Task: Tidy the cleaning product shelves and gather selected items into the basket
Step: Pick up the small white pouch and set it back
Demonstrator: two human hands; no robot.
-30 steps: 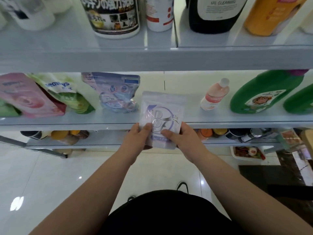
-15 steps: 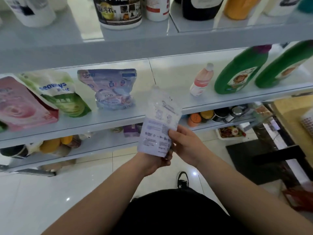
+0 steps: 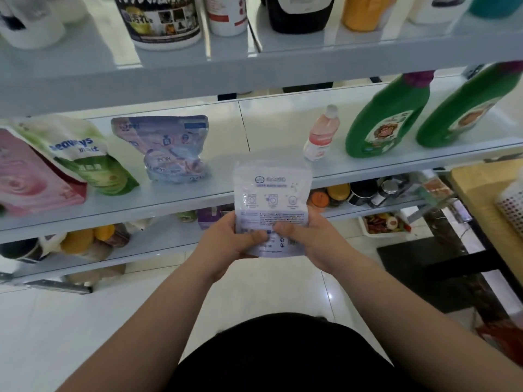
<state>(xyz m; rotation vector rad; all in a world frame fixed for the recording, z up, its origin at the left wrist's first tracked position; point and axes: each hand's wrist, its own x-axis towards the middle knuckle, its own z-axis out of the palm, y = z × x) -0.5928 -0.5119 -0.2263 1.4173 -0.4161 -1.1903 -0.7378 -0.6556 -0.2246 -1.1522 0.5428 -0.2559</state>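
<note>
One pale pouch (image 3: 272, 193) in the thumb-and-finger grip of left hand (image 3: 229, 241) and right hand (image 3: 314, 239); two green bottles (image 3: 387, 117) (image 3: 464, 108) behind.

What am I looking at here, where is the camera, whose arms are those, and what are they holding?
There is no machine here. The picture comes from a wide-angle camera worn on a person's head, looking down at their own arms. The left hand and right hand both grip the lower part of a pale lilac plastic pouch, its printed back with small washing-machine drawings facing the camera. Behind it, a white shelf holds a pink refill pouch, a green-and-white refill pouch, a blue printed pouch, a small pink bottle with a white cap and two big green bottles. A white perforated basket shows at the right edge.
</note>
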